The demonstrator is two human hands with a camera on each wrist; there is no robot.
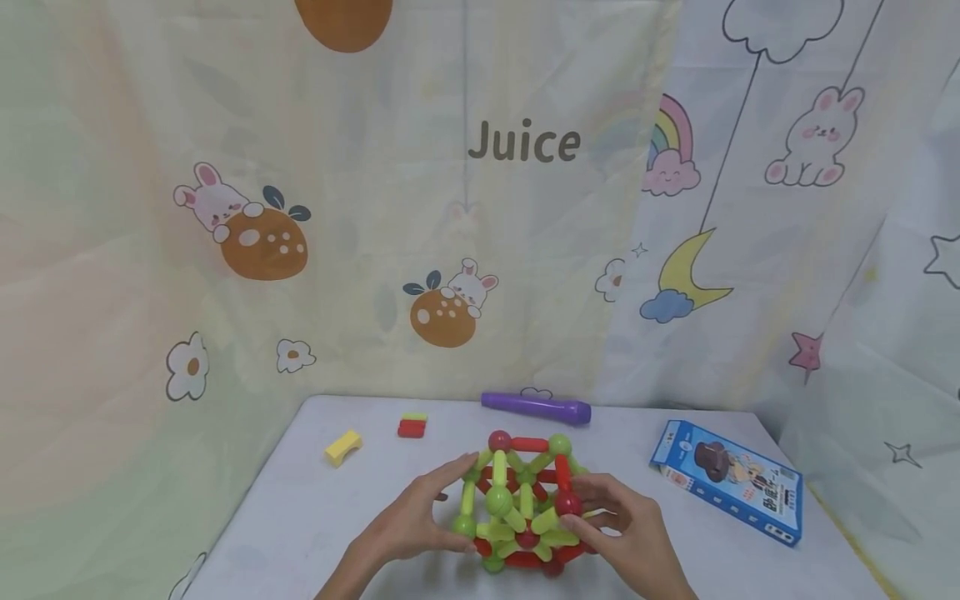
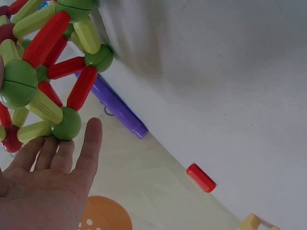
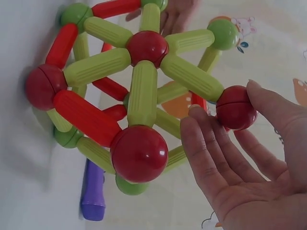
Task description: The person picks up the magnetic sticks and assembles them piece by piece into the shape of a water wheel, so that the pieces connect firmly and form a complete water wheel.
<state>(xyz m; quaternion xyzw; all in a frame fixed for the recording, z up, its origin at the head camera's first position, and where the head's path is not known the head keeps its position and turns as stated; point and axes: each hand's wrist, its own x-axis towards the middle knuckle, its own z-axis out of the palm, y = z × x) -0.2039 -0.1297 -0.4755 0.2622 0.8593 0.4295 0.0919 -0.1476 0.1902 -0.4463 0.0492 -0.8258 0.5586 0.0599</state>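
A ball-and-stick building toy (image 1: 527, 492), with red and green balls joined by red and yellow-green ribbed sticks, stands on the white table as a rounded cage. My left hand (image 1: 423, 508) spans its left side, fairly straight fingertips against a green ball (image 2: 67, 124), the index finger apart from it in the left wrist view. My right hand (image 1: 626, 529) is at the right side. Its thumb and fingers pinch a red ball (image 3: 236, 108) at the end of a yellow-green stick (image 3: 192, 76). Part of the left thumb is cut off in the left wrist view.
A purple microphone-shaped object (image 1: 536, 407) lies at the table's back edge. Further left are a red stick (image 1: 411, 429) beside a yellow-green one and a yellow arch block (image 1: 343, 447). On the right lies a blue printed box (image 1: 731, 481). Printed curtains (image 1: 337, 150) hang behind.
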